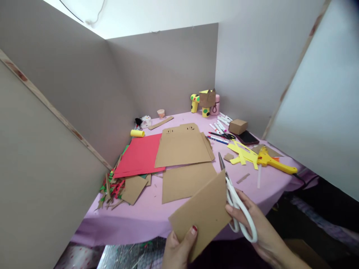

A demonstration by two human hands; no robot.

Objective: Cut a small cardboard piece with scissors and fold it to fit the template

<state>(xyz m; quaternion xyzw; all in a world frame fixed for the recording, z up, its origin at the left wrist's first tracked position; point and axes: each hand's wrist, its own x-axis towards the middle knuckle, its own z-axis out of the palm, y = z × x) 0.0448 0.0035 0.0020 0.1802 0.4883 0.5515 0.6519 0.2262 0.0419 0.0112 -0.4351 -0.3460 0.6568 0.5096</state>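
Note:
My left hand (178,248) grips the lower edge of a brown cardboard piece (202,213), thumb on top, holding it tilted over the table's front edge. My right hand (254,228) holds white-handled scissors (237,203), fingers through the loops. The metal blades point up and away along the cardboard's right edge, and they look nearly closed.
The pink-covered table (146,216) holds larger cardboard sheets (183,147), red paper (140,155), paper scraps (112,188) at left, yellow cut-outs (244,153), a yellow glue gun (273,162), markers (220,129), a small box (238,126) and cardboard figures (206,101). Grey panels wall the back and sides.

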